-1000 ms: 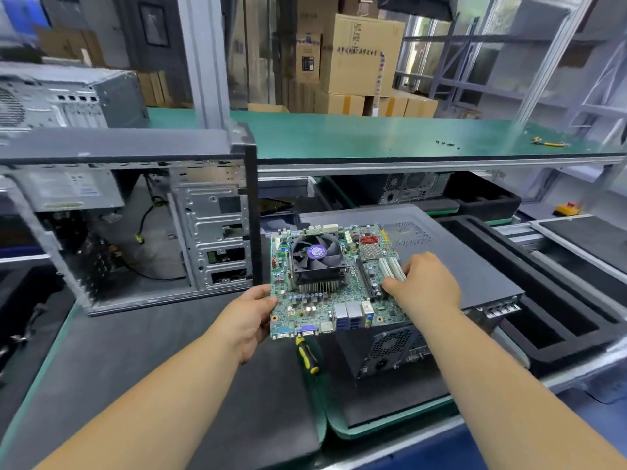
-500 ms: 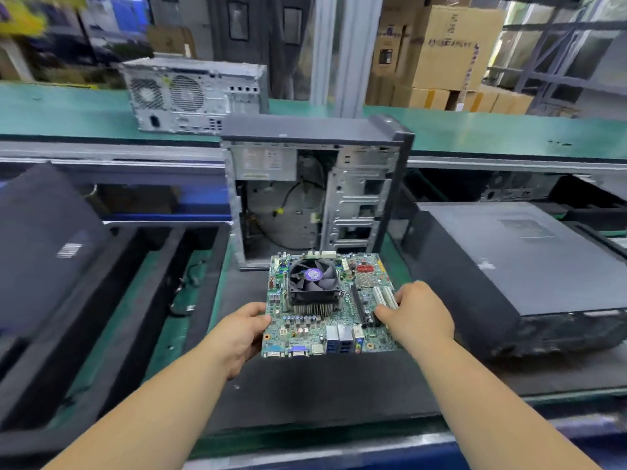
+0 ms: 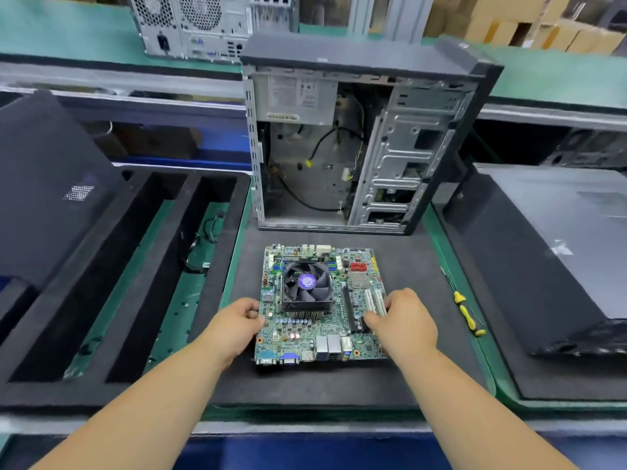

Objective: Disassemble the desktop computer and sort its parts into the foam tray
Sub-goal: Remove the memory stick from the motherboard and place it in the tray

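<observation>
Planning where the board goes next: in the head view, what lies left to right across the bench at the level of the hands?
Foam tray → left hand → motherboard → right hand → yellow screwdriver → dark case panel.

Left hand (image 3: 237,322) fingers tucked under motherboard (image 3: 319,320) edge, unseen; rear PC (image 3: 207,23) top cropped.

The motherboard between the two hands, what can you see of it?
The motherboard is a green circuit board lying flat over the dark foam mat, in front of the open computer case. A black cooling fan sits on finned metal, with white slots to its right and ports along the near edge. The left hand and right hand grip its sides.
</observation>
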Available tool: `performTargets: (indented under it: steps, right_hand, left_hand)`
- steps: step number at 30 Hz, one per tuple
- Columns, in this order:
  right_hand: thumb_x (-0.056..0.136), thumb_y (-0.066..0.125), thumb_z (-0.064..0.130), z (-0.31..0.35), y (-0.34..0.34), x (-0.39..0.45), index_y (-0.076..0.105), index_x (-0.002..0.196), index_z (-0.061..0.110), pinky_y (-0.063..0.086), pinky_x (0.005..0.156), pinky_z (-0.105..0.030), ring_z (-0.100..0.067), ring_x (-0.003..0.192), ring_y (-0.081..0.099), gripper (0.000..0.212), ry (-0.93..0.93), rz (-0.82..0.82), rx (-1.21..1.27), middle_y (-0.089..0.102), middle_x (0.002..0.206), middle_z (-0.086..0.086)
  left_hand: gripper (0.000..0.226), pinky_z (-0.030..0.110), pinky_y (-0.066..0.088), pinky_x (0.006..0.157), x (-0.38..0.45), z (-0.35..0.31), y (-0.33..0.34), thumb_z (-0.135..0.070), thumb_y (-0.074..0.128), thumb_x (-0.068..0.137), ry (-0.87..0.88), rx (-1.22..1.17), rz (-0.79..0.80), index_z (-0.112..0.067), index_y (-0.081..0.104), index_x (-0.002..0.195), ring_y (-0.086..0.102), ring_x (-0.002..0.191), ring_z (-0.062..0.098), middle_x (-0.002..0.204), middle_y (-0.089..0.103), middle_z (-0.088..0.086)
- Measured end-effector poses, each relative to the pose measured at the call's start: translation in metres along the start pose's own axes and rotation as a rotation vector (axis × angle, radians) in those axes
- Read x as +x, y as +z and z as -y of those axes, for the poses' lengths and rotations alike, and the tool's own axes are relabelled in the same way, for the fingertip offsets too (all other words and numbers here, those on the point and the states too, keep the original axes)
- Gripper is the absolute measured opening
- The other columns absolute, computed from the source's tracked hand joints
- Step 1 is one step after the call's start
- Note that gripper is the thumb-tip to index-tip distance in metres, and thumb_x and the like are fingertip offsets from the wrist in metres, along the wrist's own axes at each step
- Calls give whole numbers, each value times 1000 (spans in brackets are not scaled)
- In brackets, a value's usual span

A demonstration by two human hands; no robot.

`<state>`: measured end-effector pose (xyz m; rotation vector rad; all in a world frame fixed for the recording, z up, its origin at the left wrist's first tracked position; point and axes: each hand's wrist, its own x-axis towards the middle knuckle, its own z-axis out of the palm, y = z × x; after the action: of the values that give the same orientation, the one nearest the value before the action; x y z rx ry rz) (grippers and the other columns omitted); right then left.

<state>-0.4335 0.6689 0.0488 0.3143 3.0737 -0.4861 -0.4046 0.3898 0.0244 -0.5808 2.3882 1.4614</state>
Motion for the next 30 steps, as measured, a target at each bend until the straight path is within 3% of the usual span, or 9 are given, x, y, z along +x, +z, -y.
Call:
performTargets:
  steps: [2,4,8,11,15,19,22,26,30]
  right_hand:
    - [75,68,46,-5,5,2,35,61,19,23,43,-26,-17,55,38,45,-4,17,-9,36,78,4]
    - [77,67,47,-8,9,5,39,65,18,26,44,-26,-18,60,44,42,-16,27,-14,39,83,3]
    - [78,65,51,-12,11,10,45,76,18,26,44,-26,-19,65,49,39,-42,64,-45,42,90,2]
    - [77,63,51,-13,9,15,45,80,17,29,45,-27,-18,66,50,38,-66,118,-55,42,91,2]
    - [81,57,53,-16,3,25,45,87,18,34,51,-29,-20,72,51,37,-116,197,-66,41,95,3]
    - [87,51,50,-23,-3,41,50,87,20,44,59,-31,-18,74,57,29,-153,128,37,47,97,4]
    - [89,52,45,-24,-2,52,54,93,23,46,61,-31,-18,79,56,23,-176,111,117,49,104,4]
    - [88,50,57,-21,10,56,48,118,15,42,67,-32,-26,97,55,51,-124,189,9,44,117,-4]
    - [89,55,50,-13,22,56,45,120,9,39,64,-30,-23,87,51,52,-140,203,-41,40,116,-6]
  left_hand:
    - [17,25,41,79,3,0,3,-18,59,93,24,92,-13,-27,53,105,57,92,15,89,58,-11]
    - [11,22,42,67,5,-2,3,-20,58,92,45,197,-17,-25,54,101,55,80,11,84,58,-9]
    - [8,21,35,53,5,-10,0,-27,52,95,155,578,-3,-23,48,89,51,64,2,77,57,-8]
    - [18,30,36,56,3,-18,-2,-30,49,96,204,760,-5,-19,43,83,47,64,11,80,51,-3]
    - [17,32,40,70,5,-31,-10,-29,38,101,215,975,28,-14,46,98,49,80,19,102,54,5]
    - [14,30,37,66,10,-40,-20,-26,43,98,132,817,-96,-19,47,87,52,77,19,91,58,1]
    - [12,31,47,68,13,-40,-22,-28,50,95,33,591,-179,-21,53,86,61,78,19,86,63,-1]
    - [5,31,56,70,19,-33,-5,-15,55,95,-146,95,-26,-14,59,91,64,72,17,88,65,8]
    - [10,37,57,74,30,-28,0,-13,60,93,-108,69,-9,-10,55,85,57,66,19,77,59,8]
